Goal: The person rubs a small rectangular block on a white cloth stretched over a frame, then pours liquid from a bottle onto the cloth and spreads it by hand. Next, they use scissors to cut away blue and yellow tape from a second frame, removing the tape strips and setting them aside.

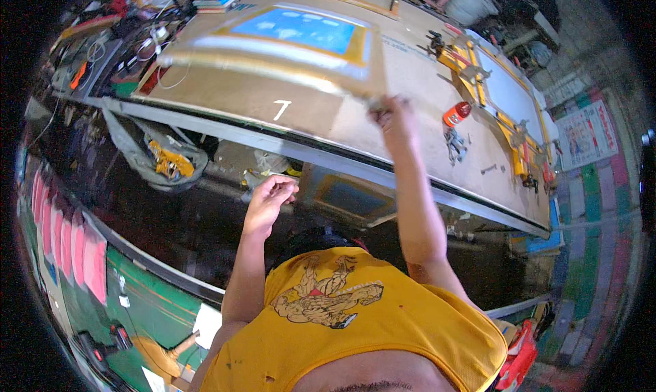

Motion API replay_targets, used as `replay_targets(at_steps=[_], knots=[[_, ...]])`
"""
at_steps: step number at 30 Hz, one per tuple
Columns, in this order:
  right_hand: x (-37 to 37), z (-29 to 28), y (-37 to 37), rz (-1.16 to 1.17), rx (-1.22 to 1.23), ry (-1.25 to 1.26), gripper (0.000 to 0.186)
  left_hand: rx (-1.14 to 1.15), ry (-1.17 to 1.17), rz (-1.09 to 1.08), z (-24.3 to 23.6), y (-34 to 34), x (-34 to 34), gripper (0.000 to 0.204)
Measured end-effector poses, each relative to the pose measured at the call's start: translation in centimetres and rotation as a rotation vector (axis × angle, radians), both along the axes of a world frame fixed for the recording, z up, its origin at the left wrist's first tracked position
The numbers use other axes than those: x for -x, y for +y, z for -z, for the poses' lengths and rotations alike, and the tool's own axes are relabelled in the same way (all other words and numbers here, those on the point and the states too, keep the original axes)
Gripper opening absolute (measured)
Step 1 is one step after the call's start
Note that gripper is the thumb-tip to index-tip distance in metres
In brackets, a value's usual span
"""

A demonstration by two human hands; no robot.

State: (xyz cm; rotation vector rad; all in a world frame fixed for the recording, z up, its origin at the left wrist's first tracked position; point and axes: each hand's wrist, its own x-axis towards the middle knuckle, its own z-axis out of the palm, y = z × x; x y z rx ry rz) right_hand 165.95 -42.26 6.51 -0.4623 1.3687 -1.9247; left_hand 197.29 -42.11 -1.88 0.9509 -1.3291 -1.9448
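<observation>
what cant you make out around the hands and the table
Head view, right hand: motion blur hides whether it grips anything.
Head view, left hand: curled fingers hide its palm.
Head view, framed blue screen: motion blur smears its near edge.
Head view, metal pieces by the red bottle: too small to identify.

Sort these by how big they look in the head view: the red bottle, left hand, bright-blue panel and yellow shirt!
Largest to smallest:
1. Yellow shirt, helped by being near the camera
2. Bright-blue panel
3. Left hand
4. Red bottle
</observation>
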Motion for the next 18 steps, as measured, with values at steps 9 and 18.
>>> replay_targets(at_steps=[9,18], knots=[[-2.7,7.7,4.9,0.190,-0.124,-0.154,0.031,-0.142,-0.063,0.003,1.7,-0.9,-0.4,0.011],[0.9,15.0,13.9,0.317,-0.275,-0.133,0.057,-0.169,0.094,-0.227,3.8,-3.5,1.9,0.020]])
